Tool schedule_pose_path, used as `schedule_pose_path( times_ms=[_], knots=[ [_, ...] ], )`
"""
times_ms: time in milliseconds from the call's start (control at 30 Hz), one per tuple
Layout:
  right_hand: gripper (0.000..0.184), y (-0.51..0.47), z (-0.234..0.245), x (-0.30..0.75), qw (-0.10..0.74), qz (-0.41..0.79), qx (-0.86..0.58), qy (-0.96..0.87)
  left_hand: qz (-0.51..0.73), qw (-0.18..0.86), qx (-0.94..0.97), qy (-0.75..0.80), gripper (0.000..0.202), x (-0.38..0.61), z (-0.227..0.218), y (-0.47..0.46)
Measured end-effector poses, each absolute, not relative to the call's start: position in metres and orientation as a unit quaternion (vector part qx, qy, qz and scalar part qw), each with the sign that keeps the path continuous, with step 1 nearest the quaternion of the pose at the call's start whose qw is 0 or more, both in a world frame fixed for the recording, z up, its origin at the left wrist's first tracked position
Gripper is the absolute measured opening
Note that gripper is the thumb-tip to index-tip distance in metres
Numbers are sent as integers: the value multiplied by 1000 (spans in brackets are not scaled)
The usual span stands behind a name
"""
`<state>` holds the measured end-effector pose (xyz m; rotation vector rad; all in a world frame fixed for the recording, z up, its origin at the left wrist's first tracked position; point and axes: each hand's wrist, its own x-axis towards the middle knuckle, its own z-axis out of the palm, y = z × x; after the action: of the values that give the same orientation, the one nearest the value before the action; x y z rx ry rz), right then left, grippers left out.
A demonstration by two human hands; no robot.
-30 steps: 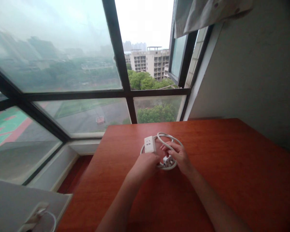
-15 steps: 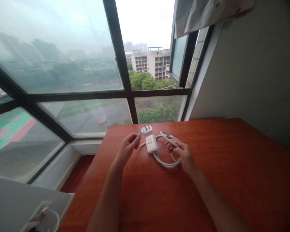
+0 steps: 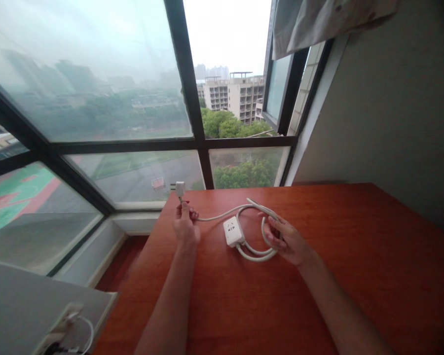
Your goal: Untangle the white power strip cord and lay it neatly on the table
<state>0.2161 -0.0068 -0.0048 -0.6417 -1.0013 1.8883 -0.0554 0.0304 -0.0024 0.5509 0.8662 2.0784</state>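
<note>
Near far L corner of tbl (image 3: 373,236), noted plug (image 3: 180,189) held up by cord (image 3: 257,258) pinched in L hand (image 3: 186,227), prongs to L; moved L from beside socket block (image 3: 233,231) vs. prev. frame. Found socket block on tbl betw. hands, slightly turned. Saw R hand (image 3: 286,241) curled round cord loops.

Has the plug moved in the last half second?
Yes, leftward: the plug, just above the left hand, now appears much closer to the far-left corner of the table.
</note>
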Motion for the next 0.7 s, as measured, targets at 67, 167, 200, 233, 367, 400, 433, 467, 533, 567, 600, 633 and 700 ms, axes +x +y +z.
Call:
schedule_pose_path(
  times_ms=[67,167,200,233,367,400,433,467,533,567,600,633,700],
  knots=[
    [33,-6,-6,217,434,764,-259,-401,825,398,228,329,32,-53,1,29],
    [37,-7,-7,214,413,753,-283,-427,825,388,253,323,30,-48,5,25],
    [39,-7,-7,212,411,741,-298,-439,823,385,264,324,29,-46,6,24],
    [41,-8,-8,209,413,725,-314,-453,819,382,277,327,29,-44,8,23],
    [46,-10,-16,196,416,608,-375,-562,781,372,340,369,28,-32,10,16],
    [46,-11,-19,192,411,560,-391,-604,766,366,362,385,27,-29,10,14],
    [47,-13,-22,189,404,505,-406,-646,750,358,385,401,26,-26,10,12],
    [48,-15,-25,186,392,449,-419,-685,734,350,408,415,26,-24,10,10],
    [52,-20,-29,181,357,357,-439,-743,706,331,446,440,25,-20,11,6],
    [54,-23,-30,179,338,327,-446,-761,694,322,460,450,26,-18,11,4],
    [56,-25,-31,177,323,307,-452,-773,684,314,471,460,27,-17,12,3],
    [56,-27,-31,175,312,293,-456,-780,676,306,479,468,27,-17,13,2],
    [52,-29,-29,174,310,280,-458,-784,668,290,489,480,28,-17,14,1]
  ],
)
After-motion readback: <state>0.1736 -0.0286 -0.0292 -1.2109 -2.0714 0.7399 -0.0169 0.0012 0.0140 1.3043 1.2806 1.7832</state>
